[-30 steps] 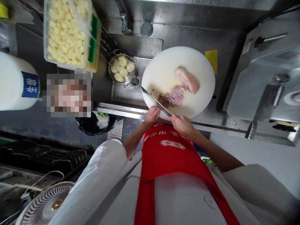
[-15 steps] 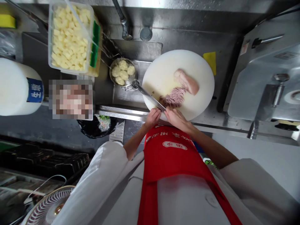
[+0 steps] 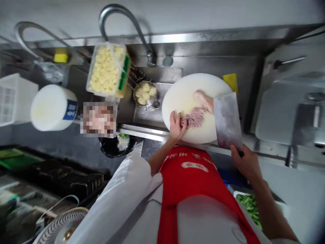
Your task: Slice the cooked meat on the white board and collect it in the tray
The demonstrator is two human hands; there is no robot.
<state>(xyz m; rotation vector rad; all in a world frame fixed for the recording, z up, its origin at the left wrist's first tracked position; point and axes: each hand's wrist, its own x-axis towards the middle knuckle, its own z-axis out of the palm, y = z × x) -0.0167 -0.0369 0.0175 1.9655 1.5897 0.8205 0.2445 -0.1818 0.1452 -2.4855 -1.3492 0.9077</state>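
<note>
Head view: the left hand [image 3: 177,127], fingers spread, is on the board [image 3: 177,91]; just right of it lies sliced meat [image 3: 196,117], and beyond, a chunk [image 3: 201,98] seemingly uncut, so slicing looks partly done; the right hand [image 3: 245,163] grips a cleaver [image 3: 227,118] ahead of it.

Soft light, blurred, stretched edges

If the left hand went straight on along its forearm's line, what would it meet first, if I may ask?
Most likely the left hand would meet the sliced meat on the white board first; that meat lies just ahead, though whether the hand touches it now is unclear.
</note>
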